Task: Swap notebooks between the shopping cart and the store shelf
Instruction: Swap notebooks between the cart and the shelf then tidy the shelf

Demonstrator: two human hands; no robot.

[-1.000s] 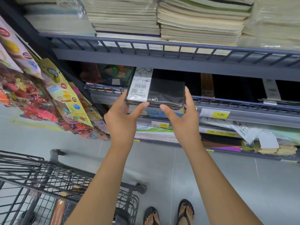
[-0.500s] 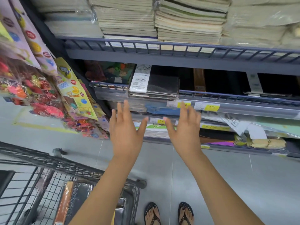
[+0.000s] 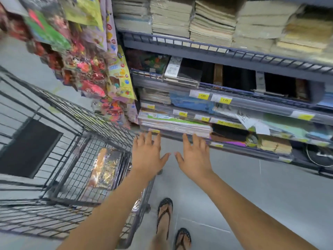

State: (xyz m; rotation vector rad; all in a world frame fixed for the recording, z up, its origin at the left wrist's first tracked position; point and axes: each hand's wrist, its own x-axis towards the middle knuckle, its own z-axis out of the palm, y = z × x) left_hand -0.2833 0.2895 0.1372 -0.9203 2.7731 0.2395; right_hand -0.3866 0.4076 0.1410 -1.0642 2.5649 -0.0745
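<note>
While both hands hang empty with fingers spread, the left hand just beside the shopping cart and the right hand in front of the lower shelves, a black notebook rests on a stack on the middle shelf. A glossy wrapped notebook lies in the cart. Its slick wrap could slide out of a hurried grip, or a corner could snag the wire mesh.
</note>
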